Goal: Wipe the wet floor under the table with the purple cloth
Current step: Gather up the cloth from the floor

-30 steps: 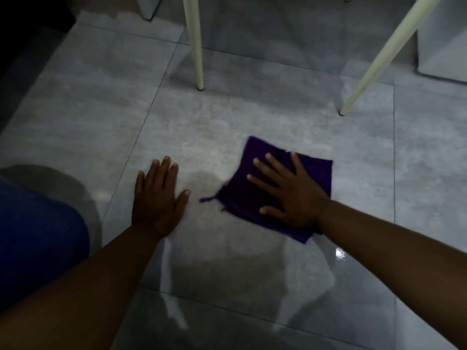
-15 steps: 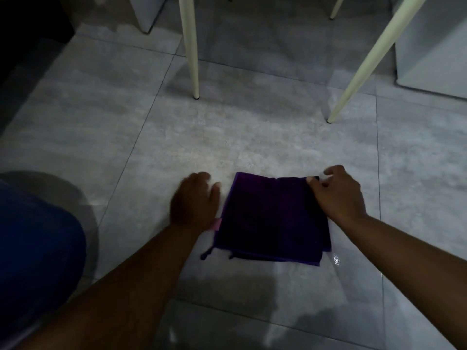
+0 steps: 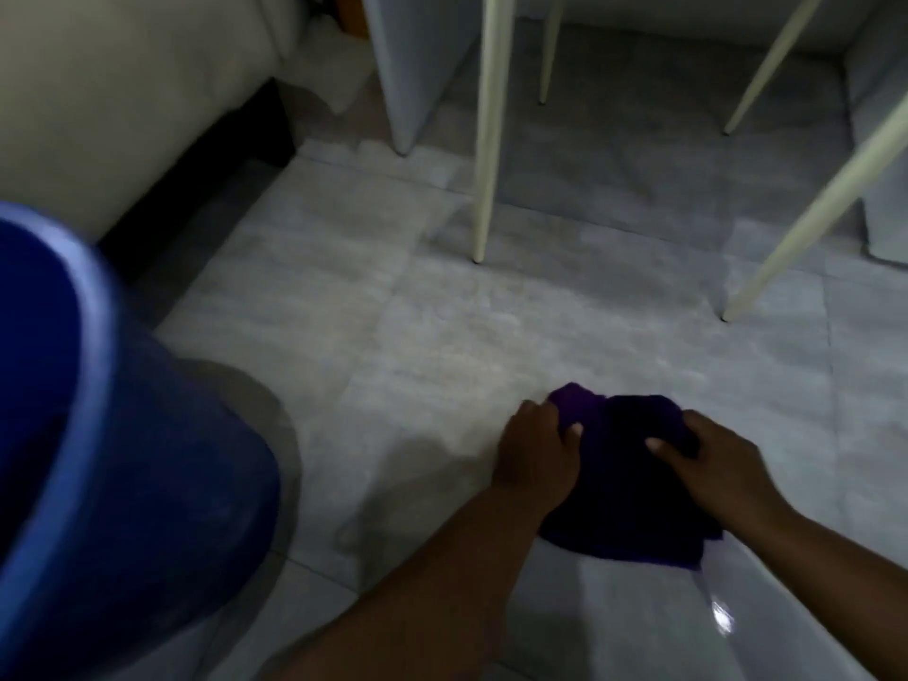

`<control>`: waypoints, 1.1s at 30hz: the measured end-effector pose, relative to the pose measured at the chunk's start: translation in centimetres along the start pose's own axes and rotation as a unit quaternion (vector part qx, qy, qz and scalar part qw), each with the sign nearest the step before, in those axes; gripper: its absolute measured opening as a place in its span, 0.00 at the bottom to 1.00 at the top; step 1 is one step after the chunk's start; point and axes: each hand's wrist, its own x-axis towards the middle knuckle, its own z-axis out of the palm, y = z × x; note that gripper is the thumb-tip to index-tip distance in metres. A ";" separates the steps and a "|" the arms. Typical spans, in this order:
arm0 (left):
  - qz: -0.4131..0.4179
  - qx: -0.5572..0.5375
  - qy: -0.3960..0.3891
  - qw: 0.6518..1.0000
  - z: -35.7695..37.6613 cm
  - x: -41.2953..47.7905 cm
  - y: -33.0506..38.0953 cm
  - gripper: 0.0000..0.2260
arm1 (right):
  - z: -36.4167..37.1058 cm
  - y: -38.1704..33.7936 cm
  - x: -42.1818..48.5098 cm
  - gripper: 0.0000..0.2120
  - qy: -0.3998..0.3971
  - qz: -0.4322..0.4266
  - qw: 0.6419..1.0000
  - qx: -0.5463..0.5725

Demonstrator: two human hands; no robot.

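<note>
The purple cloth (image 3: 629,489) is bunched up between both my hands, low in the view, just above the grey tiled floor (image 3: 442,346). My left hand (image 3: 538,454) grips its left side with the fingers curled into the fabric. My right hand (image 3: 722,464) grips its right side, thumb on top. A wet, shiny patch (image 3: 722,621) shows on the tile right below the cloth. The cream table legs (image 3: 489,130) stand farther off, beyond the cloth.
A blue bucket (image 3: 98,459) stands close on my left. A pale sofa with a dark base (image 3: 123,105) fills the upper left. Another slanted cream leg (image 3: 810,218) is at the right, and grey panels (image 3: 417,66) stand behind the legs.
The cloth lay flat under my right palm, then both hands took its sides. Now it is gathered and lifted in both hands, and my view has swung left, showing the bucket.
</note>
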 end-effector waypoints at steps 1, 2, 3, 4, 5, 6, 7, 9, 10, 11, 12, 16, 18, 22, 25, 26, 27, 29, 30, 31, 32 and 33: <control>0.013 -0.025 0.027 0.999 -1.6 0.0 0.7 0.26 | -0.8 -1.6 0.2 0.13 0.021 -0.017 0.999 0.019; 0.025 -0.041 0.043 0.998 -3.2 0.1 1.5 0.31 | -1.8 -2.9 0.4 0.17 0.037 -0.031 0.998 0.027; 0.039 -0.038 0.057 0.997 -5.2 0.2 2.5 0.31 | -2.9 -4.6 0.6 0.20 0.045 -0.044 0.997 0.038; 0.052 -0.020 0.076 0.996 -7.8 0.4 3.4 0.26 | -3.8 -6.4 1.2 0.22 0.051 -0.055 0.995 0.064; 0.070 -0.007 0.087 0.994 -10.1 0.6 4.5 0.20 | -4.6 -6.4 2.8 0.25 0.058 -0.056 0.990 0.113; 0.092 -0.002 0.105 0.990 -12.8 1.0 5.6 0.16 | -5.5 -6.9 4.6 0.28 0.067 -0.071 0.983 0.155; 0.113 0.004 0.122 0.986 -15.7 1.1 6.7 0.15 | -6.5 -8.5 5.6 0.31 0.082 -0.087 0.975 0.189; 0.132 0.035 0.161 0.978 -22.3 0.5 8.8 0.15 | -8.5 -15.6 4.5 0.26 0.080 -0.106 0.956 0.263; 0.120 0.050 0.171 0.977 -25.6 -0.2 9.9 0.15 | -9.8 -20.5 1.9 0.20 0.066 -0.122 0.948 0.286; 0.102 0.054 0.183 0.976 -28.7 -1.1 10.9 0.16 | -10.7 -24.4 0.3 0.15 0.056 -0.141 0.941 0.302; 0.089 0.054 0.198 0.975 -31.8 -2.3 11.6 0.16 | -11.1 -27.5 -0.4 0.12 0.046 -0.158 0.930 0.329; 0.093 0.014 0.288 0.953 -40.4 -9.4 9.8 0.05 | -10.5 -35.8 -2.2 0.02 -0.052 -0.203 0.888 0.409; 0.083 -0.030 0.329 0.940 -42.4 -12.8 6.7 0.07 | -9.0 -38.7 -3.1 0.04 -0.117 -0.217 0.866 0.434; 0.018 -0.232 0.311 0.921 -41.5 -16.9 -0.8 0.09 | -5.1 -40.8 -4.4 0.05 -0.232 -0.189 0.845 0.444; -0.105 -0.294 0.287 0.906 -39.3 -17.6 -4.4 0.11 | -2.2 -40.1 -4.1 0.12 -0.269 -0.157 0.859 0.407; -0.140 -0.300 0.286 0.899 -38.7 -17.4 -5.3 0.12 | -1.3 -39.6 -4.0 0.13 -0.274 -0.145 0.868 0.389; -0.165 -0.304 0.285 0.894 -38.0 -17.1 -5.9 0.12 | -0.5 -39.1 -3.9 0.14 -0.274 -0.137 0.875 0.375; -0.196 -0.311 0.273 0.889 -37.0 -16.6 -6.9 0.13 | 0.9 -38.2 -3.6 0.12 -0.272 -0.117 0.884 0.363; -0.210 -0.308 0.265 0.889 -36.5 -16.3 -7.3 0.13 | 1.5 -37.8 -3.5 0.10 -0.267 -0.109 0.888 0.357; -0.222 -0.300 0.257 0.891 -36.1 -16.1 -7.3 0.13 | 2.1 -37.5 -3.3 0.08 -0.263 -0.107 0.894 0.347; -0.236 -0.288 0.255 0.892 -35.9 -15.9 -7.5 0.13 | 2.8 -37.3 -3.2 0.07 -0.256 -0.107 0.902 0.332; -0.246 -0.275 0.254 0.894 -35.6 -15.7 -7.6 0.14 | 3.3 -37.1 -3.2 0.07 -0.246 -0.110 0.911 0.311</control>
